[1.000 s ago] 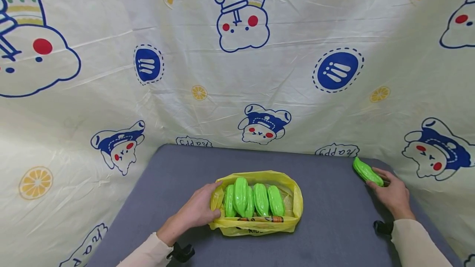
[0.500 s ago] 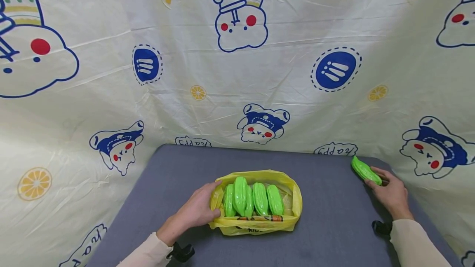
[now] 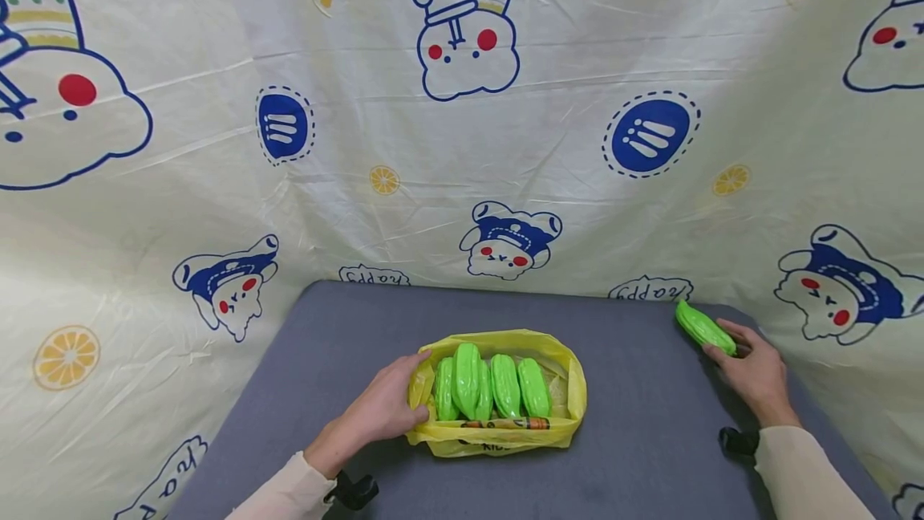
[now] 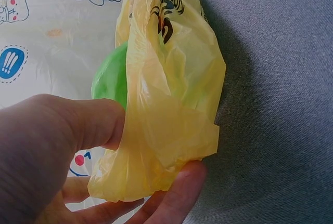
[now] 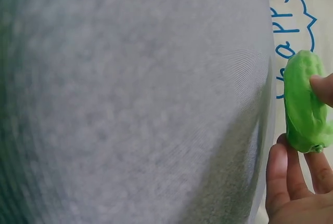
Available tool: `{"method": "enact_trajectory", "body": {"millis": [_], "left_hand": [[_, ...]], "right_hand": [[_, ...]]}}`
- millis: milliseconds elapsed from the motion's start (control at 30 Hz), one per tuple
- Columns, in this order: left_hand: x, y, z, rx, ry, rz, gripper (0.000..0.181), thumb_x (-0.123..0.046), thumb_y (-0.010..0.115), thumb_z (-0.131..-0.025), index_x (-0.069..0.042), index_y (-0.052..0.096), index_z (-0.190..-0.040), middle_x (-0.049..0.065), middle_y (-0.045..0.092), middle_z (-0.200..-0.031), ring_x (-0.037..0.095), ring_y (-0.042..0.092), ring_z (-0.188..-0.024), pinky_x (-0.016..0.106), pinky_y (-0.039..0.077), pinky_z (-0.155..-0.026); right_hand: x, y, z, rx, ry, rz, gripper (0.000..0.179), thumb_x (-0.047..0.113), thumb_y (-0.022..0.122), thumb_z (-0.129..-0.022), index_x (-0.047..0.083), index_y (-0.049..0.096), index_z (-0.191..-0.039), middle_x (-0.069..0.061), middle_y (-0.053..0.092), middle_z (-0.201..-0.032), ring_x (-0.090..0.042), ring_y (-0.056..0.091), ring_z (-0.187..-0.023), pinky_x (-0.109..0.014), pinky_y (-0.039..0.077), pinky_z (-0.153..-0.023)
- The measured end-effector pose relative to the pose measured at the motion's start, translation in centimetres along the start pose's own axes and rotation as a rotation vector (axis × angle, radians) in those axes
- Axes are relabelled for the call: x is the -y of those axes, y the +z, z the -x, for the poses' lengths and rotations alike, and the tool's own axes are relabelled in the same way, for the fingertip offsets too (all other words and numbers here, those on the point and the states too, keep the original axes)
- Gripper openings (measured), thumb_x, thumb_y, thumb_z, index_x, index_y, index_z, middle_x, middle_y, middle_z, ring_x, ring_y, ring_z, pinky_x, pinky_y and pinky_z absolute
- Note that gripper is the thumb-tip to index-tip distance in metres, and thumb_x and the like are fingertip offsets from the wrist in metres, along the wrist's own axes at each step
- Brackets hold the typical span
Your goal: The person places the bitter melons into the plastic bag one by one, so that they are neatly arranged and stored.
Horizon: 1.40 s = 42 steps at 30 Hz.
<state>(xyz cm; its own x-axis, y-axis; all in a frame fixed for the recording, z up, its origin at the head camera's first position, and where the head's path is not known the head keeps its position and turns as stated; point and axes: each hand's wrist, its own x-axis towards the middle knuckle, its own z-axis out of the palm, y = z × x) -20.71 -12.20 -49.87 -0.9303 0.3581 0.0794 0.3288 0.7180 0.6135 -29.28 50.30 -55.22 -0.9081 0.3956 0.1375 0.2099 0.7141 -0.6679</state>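
Note:
A yellow plastic bag (image 3: pixel 575 404) stands with its mouth spread wide, several shiny green bitter melons (image 3: pixel 468 379) side by side inside. At its left end, my left hand (image 3: pixel 382 401) pinches the rim. The left wrist view shows the thumb on the inner side of the yellow plastic (image 4: pixel 166 115) and the fingers outside and beneath. Toward the far right corner, my right hand (image 3: pixel 758 371) holds one more bitter melon (image 3: pixel 703 329), its tip pointing away and left. In the right wrist view, thumb and fingers are on opposite sides of that melon (image 5: pixel 302 104).
The bag is on a table with a grey-blue cloth (image 3: pixel 628 432), near its middle. A pale curtain (image 3: pixel 563 135) printed with cartoon bears and orange slices hangs behind and along the sides. Black straps (image 3: pixel 352 493) are at both wrists.
My right hand has shifted slightly left with the bitter melon in its grasp. The left hand keeps its hold on the bag's rim, and the view has drifted a little.

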Motion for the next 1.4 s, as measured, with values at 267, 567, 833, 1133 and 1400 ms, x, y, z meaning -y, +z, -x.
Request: {"method": "enact_trajectory", "body": {"millis": [267,567,833,1133,1400], "left_hand": [[0.0,-0.1,-0.2,0.0,0.005,-0.011,0.091,-0.003,0.083,-0.085,0.002,0.053,-0.171,0.025,0.067,-0.159,0.036,0.069,-0.135,0.057,0.059,-0.107],[0.0,0.0,-0.1,0.012,-0.007,0.001,0.091,-0.003,0.082,-0.086,0.001,0.051,-0.172,0.026,0.064,-0.164,0.038,0.068,-0.141,0.058,0.059,-0.11],[-0.3,-0.2,0.0,0.012,-0.008,0.012,0.091,-0.002,0.081,-0.087,0.003,0.051,-0.172,0.027,0.062,-0.167,0.043,0.066,-0.148,0.061,0.058,-0.114],[-0.3,0.0,0.0,0.017,-0.017,0.014,0.091,-0.002,0.082,-0.087,0.001,0.051,-0.173,0.026,0.062,-0.168,0.041,0.066,-0.147,0.059,0.058,-0.111],[-0.1,0.1,-0.1,0.013,-0.009,0.01,0.091,-0.003,0.082,-0.086,0.001,0.051,-0.172,0.026,0.062,-0.168,0.042,0.066,-0.148,0.06,0.058,-0.113]], "right_hand": [[0.7,0.0,0.3,-0.006,-0.015,-0.034,0.069,0.037,0.074,-0.115,0.003,0.053,-0.172,-0.036,0.056,-0.169,-0.055,0.064,-0.14,-0.02,0.038,-0.078],[1.5,0.1,0.6,-0.011,-0.042,-0.056,0.068,0.04,0.076,-0.114,0.005,0.057,-0.17,-0.034,0.058,-0.168,-0.042,0.069,-0.123,-0.01,0.041,-0.068],[2.5,0.3,0.9,-0.004,-0.081,-0.095,0.069,0.042,0.077,-0.114,0.008,0.058,-0.17,-0.034,0.057,-0.168,-0.039,0.068,-0.122,-0.008,0.043,-0.068],[3.6,0.5,1.4,-0.004,-0.131,-0.141,0.069,0.044,0.079,-0.112,0.01,0.06,-0.169,-0.031,0.06,-0.164,-0.003,0.06,-0.11,-0.004,0.045,-0.072],[4.6,0.7,1.7,-0.017,-0.169,-0.169,0.066,0.042,0.079,-0.113,0.009,0.061,-0.167,-0.03,0.061,-0.162,0.013,0.05,-0.104,-0.002,0.045,-0.075]]}}
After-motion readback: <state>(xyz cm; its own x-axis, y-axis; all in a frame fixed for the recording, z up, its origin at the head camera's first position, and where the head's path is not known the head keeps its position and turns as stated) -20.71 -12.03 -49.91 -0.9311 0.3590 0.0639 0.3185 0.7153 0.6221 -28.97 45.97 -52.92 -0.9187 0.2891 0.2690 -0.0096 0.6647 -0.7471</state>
